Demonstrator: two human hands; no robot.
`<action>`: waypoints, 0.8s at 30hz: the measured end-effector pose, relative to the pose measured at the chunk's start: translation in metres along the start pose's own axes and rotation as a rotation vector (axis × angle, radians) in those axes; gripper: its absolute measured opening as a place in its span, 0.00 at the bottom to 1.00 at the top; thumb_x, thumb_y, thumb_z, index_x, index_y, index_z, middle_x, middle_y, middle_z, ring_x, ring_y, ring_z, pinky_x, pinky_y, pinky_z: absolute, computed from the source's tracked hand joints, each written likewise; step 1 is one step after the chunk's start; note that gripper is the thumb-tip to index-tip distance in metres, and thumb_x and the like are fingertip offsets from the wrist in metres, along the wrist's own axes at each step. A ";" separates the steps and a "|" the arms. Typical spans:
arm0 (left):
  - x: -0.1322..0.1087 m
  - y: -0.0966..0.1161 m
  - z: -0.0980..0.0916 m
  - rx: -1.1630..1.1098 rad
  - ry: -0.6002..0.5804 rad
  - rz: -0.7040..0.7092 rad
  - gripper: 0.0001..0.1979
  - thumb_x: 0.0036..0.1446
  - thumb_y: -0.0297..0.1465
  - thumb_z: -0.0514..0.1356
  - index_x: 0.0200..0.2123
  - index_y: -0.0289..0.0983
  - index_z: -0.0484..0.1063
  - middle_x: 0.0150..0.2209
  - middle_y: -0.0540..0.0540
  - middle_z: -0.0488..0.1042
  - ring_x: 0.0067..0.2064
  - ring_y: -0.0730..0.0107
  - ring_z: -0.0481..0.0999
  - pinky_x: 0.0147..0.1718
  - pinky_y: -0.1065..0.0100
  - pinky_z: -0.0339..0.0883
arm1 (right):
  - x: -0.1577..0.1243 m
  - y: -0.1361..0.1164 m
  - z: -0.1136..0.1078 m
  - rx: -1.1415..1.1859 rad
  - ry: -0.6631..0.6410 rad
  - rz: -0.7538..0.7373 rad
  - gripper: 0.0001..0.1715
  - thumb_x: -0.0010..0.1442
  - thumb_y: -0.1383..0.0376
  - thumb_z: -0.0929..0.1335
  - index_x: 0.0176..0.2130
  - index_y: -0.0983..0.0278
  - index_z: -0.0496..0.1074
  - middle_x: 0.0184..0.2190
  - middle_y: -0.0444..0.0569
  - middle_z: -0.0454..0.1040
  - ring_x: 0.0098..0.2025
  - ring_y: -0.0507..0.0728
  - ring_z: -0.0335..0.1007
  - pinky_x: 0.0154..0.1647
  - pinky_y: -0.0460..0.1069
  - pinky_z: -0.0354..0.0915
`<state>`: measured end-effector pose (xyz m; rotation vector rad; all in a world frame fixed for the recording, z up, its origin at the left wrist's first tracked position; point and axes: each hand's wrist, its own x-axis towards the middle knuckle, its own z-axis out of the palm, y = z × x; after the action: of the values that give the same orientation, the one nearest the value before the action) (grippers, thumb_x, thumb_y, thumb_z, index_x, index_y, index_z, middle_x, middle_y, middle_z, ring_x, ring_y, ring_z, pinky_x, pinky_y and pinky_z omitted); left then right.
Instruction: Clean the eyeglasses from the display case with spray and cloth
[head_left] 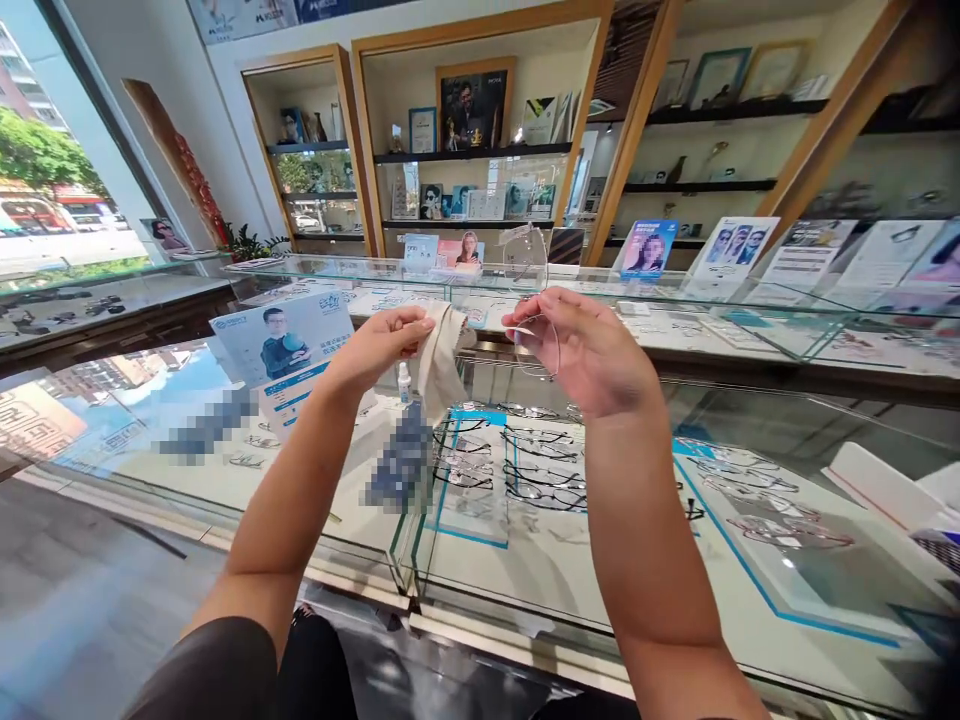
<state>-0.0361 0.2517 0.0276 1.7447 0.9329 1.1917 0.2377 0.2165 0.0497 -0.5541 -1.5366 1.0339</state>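
My left hand (pixel 386 345) pinches a cream cleaning cloth (pixel 442 365), which hangs down in loose folds over the counter. A short gap to the right, my right hand (pixel 607 345) grips a pair of thin-rimmed eyeglasses (pixel 541 340) between thumb and fingers. One clear lens shows in front of the palm; part of the frame is hidden by the fingers. Both hands are raised above the glass display case, and the cloth and the eyeglasses are apart. Below and behind the cloth stands a small white spray bottle (pixel 404 382).
The glass display case (pixel 480 590) holds rows of eyeglass frames (pixel 544 470) on blue-edged trays. An upright advertising card (pixel 289 350) stands left of my left hand. A second glass counter (pixel 660 290) with several display cards runs behind. An open white box (pixel 892 485) sits far right.
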 end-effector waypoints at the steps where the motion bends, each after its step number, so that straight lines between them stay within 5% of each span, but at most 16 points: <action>1: 0.006 0.010 0.013 -0.051 -0.029 0.038 0.18 0.59 0.48 0.70 0.34 0.39 0.76 0.29 0.49 0.73 0.29 0.73 0.69 0.34 0.67 0.66 | 0.000 0.000 0.000 -0.020 0.043 -0.025 0.19 0.59 0.45 0.76 0.34 0.56 0.78 0.41 0.49 0.82 0.47 0.61 0.80 0.49 0.58 0.76; 6: 0.017 0.029 0.060 -0.147 -0.177 0.159 0.17 0.59 0.46 0.72 0.34 0.39 0.78 0.27 0.50 0.72 0.28 0.74 0.68 0.31 0.68 0.65 | 0.003 0.003 -0.003 -0.042 0.167 -0.079 0.20 0.61 0.43 0.74 0.35 0.56 0.77 0.40 0.49 0.80 0.46 0.60 0.77 0.44 0.56 0.75; 13: 0.016 0.021 0.074 -0.273 -0.340 0.141 0.18 0.61 0.48 0.71 0.40 0.38 0.82 0.33 0.48 0.77 0.32 0.74 0.73 0.35 0.69 0.68 | 0.006 0.007 -0.001 0.078 0.143 0.008 0.19 0.57 0.47 0.78 0.35 0.57 0.77 0.36 0.47 0.78 0.34 0.55 0.71 0.32 0.51 0.69; 16: 0.015 0.019 0.083 -0.349 -0.337 0.102 0.20 0.61 0.49 0.71 0.39 0.37 0.82 0.32 0.47 0.78 0.32 0.73 0.74 0.34 0.69 0.68 | 0.008 0.013 0.005 0.068 0.146 0.022 0.20 0.57 0.46 0.78 0.35 0.57 0.77 0.34 0.46 0.77 0.30 0.54 0.67 0.27 0.51 0.64; 24: 0.013 0.015 0.100 -0.508 -0.234 0.055 0.22 0.53 0.50 0.76 0.35 0.36 0.80 0.30 0.48 0.80 0.28 0.74 0.74 0.29 0.70 0.67 | 0.009 0.023 0.021 0.045 0.175 -0.053 0.21 0.58 0.44 0.77 0.34 0.56 0.75 0.38 0.45 0.77 0.32 0.53 0.67 0.32 0.51 0.67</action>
<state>0.0647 0.2366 0.0234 1.4585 0.3987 1.1104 0.2107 0.2289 0.0359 -0.5548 -1.3639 0.9522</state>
